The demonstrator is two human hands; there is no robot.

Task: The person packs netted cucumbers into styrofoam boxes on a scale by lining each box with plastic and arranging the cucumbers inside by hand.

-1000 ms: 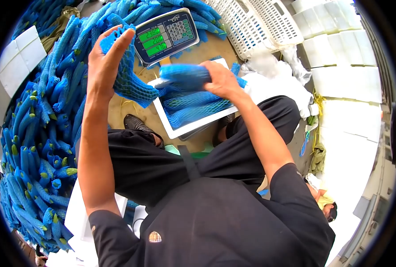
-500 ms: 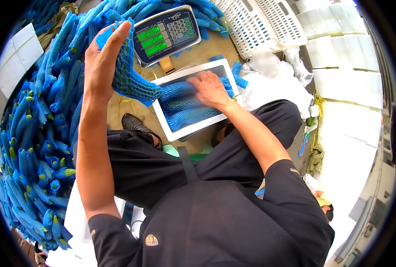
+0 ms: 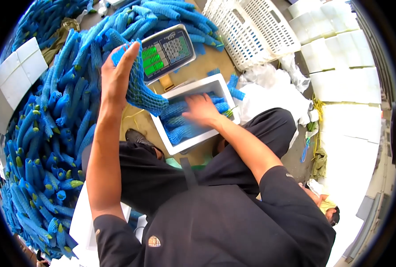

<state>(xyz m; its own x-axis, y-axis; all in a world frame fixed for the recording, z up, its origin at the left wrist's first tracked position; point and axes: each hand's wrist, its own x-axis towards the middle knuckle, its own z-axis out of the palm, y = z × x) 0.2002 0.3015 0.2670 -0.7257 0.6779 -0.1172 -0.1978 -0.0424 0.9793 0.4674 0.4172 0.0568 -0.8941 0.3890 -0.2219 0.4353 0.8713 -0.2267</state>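
Note:
My left hand [image 3: 116,82] is closed around a long vegetable in a blue mesh sleeve [image 3: 141,91], raised beside the scale. Its lower end hangs over the left edge of a white foam box [image 3: 193,143]. Inside that box lie several more blue-sleeved vegetables [image 3: 180,133], side by side, with a bit of green showing at one end. My right hand [image 3: 201,110] rests on them, fingers apart and palm down, slightly blurred.
A scale display [image 3: 170,51] with green lit digits stands behind the box. A large heap of sleeved vegetables [image 3: 51,133] curves around the left side. A white crate [image 3: 256,33], plastic bags [image 3: 262,100] and stacked foam boxes [image 3: 340,53] stand on the right.
The whole view has shifted, so the box and scale appear lower. My right hand has slid toward the near left part of the box. The left hand still holds its sleeved vegetable.

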